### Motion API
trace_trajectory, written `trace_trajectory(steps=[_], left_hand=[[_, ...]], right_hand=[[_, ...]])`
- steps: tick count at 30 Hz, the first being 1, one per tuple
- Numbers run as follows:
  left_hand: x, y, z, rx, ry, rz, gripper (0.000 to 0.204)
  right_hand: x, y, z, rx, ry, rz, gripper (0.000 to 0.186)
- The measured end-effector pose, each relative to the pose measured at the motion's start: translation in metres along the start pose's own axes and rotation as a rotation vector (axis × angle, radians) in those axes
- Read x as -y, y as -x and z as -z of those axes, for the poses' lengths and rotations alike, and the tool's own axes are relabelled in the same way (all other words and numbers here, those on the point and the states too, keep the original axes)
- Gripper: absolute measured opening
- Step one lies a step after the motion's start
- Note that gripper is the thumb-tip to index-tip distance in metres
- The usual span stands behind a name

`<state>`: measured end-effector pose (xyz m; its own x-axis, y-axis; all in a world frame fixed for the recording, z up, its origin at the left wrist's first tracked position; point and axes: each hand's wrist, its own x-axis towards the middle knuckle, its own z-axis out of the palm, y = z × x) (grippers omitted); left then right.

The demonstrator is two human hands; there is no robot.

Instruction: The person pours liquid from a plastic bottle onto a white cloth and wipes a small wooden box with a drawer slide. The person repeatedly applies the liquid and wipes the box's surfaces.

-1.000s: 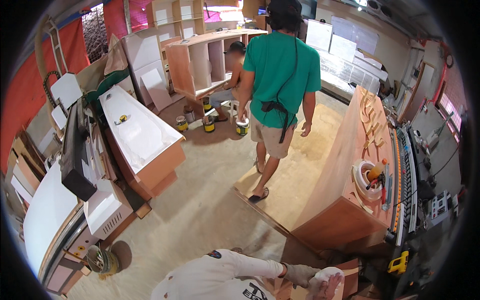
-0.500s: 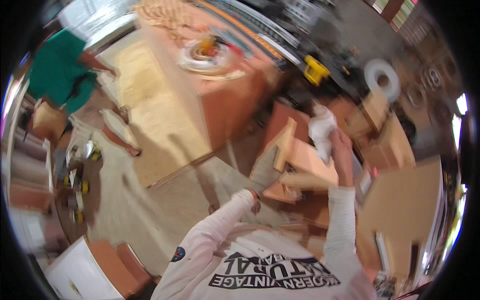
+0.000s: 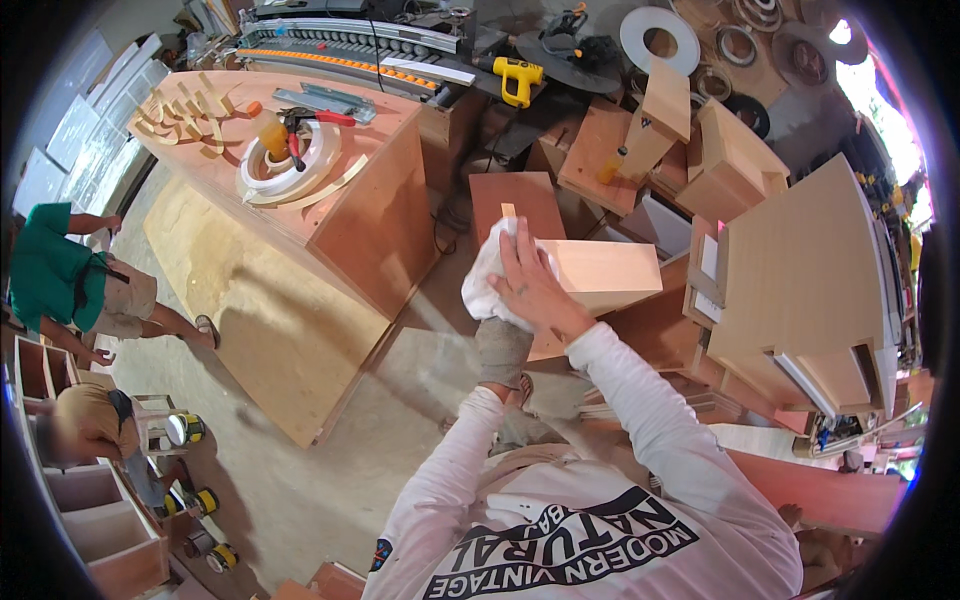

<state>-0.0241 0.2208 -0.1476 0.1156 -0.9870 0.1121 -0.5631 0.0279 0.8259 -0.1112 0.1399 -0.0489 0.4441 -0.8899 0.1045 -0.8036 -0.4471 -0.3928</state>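
My right hand (image 3: 530, 280) is pressed on a bunched white cloth (image 3: 480, 285), with its fingers close together over it and holding it. My left hand (image 3: 503, 350), in a grey glove or wrap, sits just beneath the cloth, its fingers hidden. A pale wooden box (image 3: 605, 265) lies beside the cloth on the right. A reddish wooden panel (image 3: 505, 190) is directly behind both hands, with a small light strip standing out from it.
Left stands a plywood cabinet (image 3: 370, 250) with tape rolls, tools and strips, beside a board (image 3: 260, 330) on the floor. Two co-workers (image 3: 55, 265) are near paint cans (image 3: 185, 428). A yellow tool (image 3: 515, 80) lies behind; stacked wooden pieces (image 3: 780, 270) fill the right.
The view has swung right and down toward the wooden pieces. The cloth and my hands now appear higher and left of where they began. The co-workers have shifted to the left edge.
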Motion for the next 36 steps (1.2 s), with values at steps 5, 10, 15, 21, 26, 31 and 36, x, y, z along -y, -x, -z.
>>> trace_trajectory(steps=[5,10,15,21,26,31,36], left_hand=[[-0.025,-0.007,0.014,-0.019,0.085,0.060,0.051],[-0.032,-0.009,0.012,-0.104,0.068,0.043,0.067],[-0.029,-0.013,0.004,-0.055,0.121,0.030,0.056],[0.018,-0.015,-0.026,0.067,0.194,0.027,0.048],[0.007,0.002,-0.020,-0.062,0.285,0.037,0.046],[-0.036,-0.005,0.003,-0.104,0.185,0.050,0.059],[-0.019,-0.012,0.000,-0.085,0.126,0.036,0.064]], right_hand=[[-0.030,-0.043,-0.009,-0.053,-0.031,-0.042,0.074],[-0.033,-0.081,-0.009,-0.100,-0.028,-0.150,0.072],[-0.023,-0.058,-0.010,-0.234,0.009,-0.162,0.080],[0.009,0.022,-0.008,-0.118,-0.037,-0.114,0.082],[-0.002,0.000,-0.017,-0.156,-0.019,-0.153,0.078],[-0.029,-0.069,-0.013,-0.197,-0.040,-0.233,0.075],[-0.029,-0.090,-0.024,-0.197,-0.064,-0.279,0.073]])
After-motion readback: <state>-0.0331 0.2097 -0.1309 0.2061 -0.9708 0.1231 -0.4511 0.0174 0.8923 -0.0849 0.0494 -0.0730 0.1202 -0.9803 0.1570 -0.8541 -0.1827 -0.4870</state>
